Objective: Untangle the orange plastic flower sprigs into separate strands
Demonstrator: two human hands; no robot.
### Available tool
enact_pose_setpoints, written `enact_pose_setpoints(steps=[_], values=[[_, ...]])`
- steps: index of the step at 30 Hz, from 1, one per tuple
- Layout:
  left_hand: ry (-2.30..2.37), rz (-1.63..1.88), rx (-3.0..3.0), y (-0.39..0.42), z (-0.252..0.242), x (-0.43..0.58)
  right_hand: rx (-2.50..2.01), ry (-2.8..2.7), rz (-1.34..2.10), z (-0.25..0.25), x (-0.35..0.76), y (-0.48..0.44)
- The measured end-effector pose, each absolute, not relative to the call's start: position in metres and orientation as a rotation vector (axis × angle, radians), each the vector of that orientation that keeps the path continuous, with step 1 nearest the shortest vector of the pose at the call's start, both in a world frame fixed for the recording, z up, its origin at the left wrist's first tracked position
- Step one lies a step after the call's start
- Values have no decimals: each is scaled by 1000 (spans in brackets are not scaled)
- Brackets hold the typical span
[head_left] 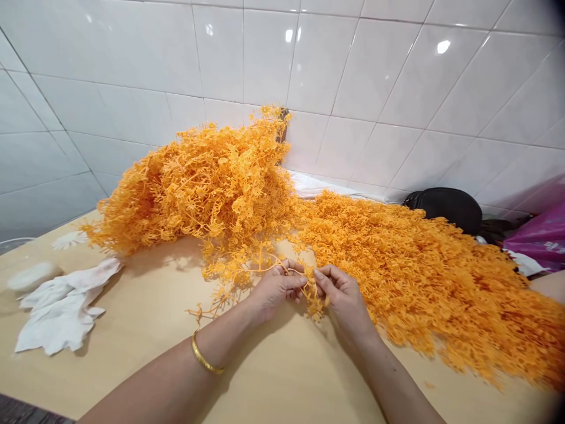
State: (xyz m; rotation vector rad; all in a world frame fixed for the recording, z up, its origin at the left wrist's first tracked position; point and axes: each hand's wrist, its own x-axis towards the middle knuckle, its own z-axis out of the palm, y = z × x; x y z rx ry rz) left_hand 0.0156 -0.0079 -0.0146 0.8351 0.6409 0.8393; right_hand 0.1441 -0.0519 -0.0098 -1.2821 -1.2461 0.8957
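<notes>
Near the middle of the table, my left hand (280, 288) is closed around the stem of an orange plastic flower sprig (315, 303). Its branching stem runs back to the left, toward loose orange sprigs. My right hand (342, 291) pinches at the sprig's small florets, close beside my left fingertips. Behind my left hand rises a tall heap of orange sprigs (212, 182). A broad, lower pile of orange florets (424, 265) spreads away to the right, just past my right hand. The exact contact of the right fingertips is partly hidden.
Crumpled white tissue (66, 306) lies at the left of the pale table (154, 353), beside a white rounded item (33, 275). A black case (445, 207) and a purple bag (541, 235) sit at the back right. A tiled wall (353, 70) bounds the back.
</notes>
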Motion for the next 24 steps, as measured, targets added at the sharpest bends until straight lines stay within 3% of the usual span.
enact_pose_setpoints(steps=[8, 17, 24], values=[[834, 721, 1035, -12, -7, 17, -1311, -1139, 827, -6, 148, -51], [854, 728, 1218, -13, -10, 18, -1160, -1316, 1189, 1, 146, -54], [711, 596, 1346, -11, -11, 14, -1304, -1180, 996, -10, 151, -50]])
